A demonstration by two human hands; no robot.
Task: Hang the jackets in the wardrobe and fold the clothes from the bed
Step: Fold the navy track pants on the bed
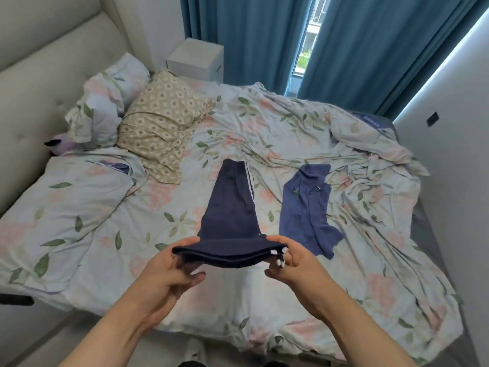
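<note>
Nearest, the left hand (pixel 169 268) and right hand (pixel 293 263) are held apart, each pinching one end of the folded near edge of the navy striped garment (pixel 230 215). The garment is raised above the bed (pixel 105 234) and slopes away to its white-striped far end, low by the floral sheet. Just right of it a blue garment (pixel 307 207) lies flat on the sheet. Farther off to the left are a beige patterned pillow (pixel 164 128) and a floral pillow (pixel 105 107), then a white nightstand (pixel 195 59) and teal curtains (pixel 251 35)
</note>
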